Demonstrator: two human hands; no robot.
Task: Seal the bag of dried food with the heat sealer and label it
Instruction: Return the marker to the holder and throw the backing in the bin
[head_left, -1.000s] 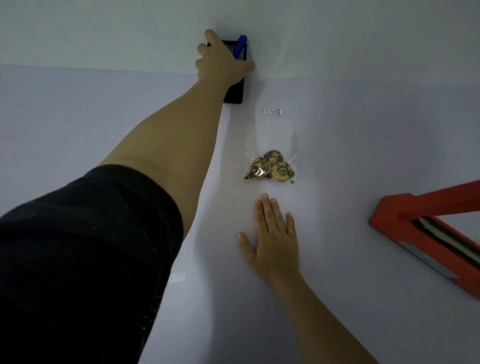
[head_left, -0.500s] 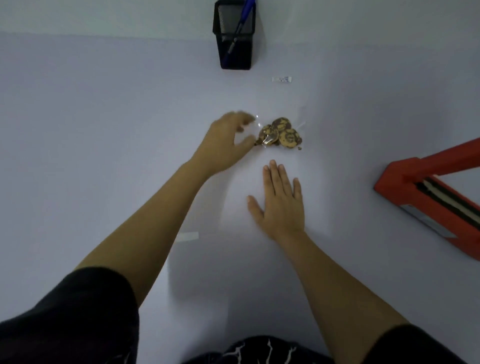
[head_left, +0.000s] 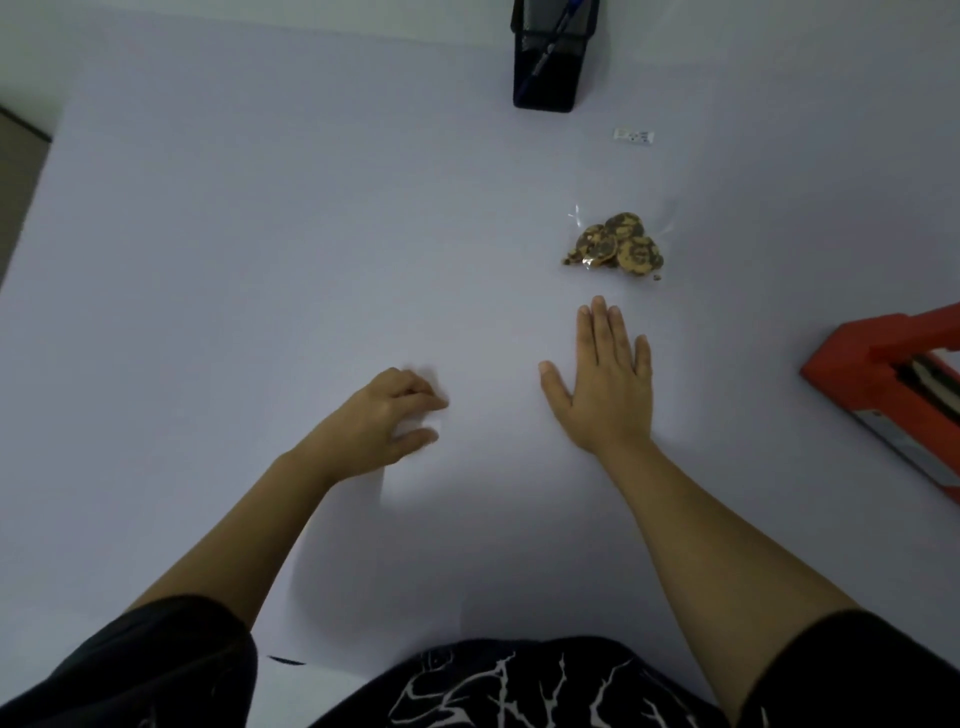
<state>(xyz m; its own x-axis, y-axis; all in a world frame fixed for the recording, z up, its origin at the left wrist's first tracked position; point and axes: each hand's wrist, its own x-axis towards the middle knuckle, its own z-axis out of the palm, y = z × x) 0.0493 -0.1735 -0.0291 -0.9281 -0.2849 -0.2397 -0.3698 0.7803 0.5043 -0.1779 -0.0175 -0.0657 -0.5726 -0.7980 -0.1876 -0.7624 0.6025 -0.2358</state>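
The left hand (head_left: 382, 423) has pulled back from the bag of dried food (head_left: 618, 244), which lies just beyond the fingertips of the flat, empty right hand (head_left: 605, 384); its curled fingers (head_left: 421, 401) now pinch a white slip (head_left: 434, 425), possibly the label, suggesting labelling next.

The tabletop (head_left: 260, 260) is smooth and matt. The bag (head_left: 618, 239) is clear, shiny plastic, with rough, bumpy food (head_left: 631, 249) inside. The label (head_left: 418, 427) is white paper. The holder (head_left: 550, 67) is black mesh. The sealer (head_left: 872, 364) looks smooth and red. The shirt (head_left: 519, 686) is cloth.
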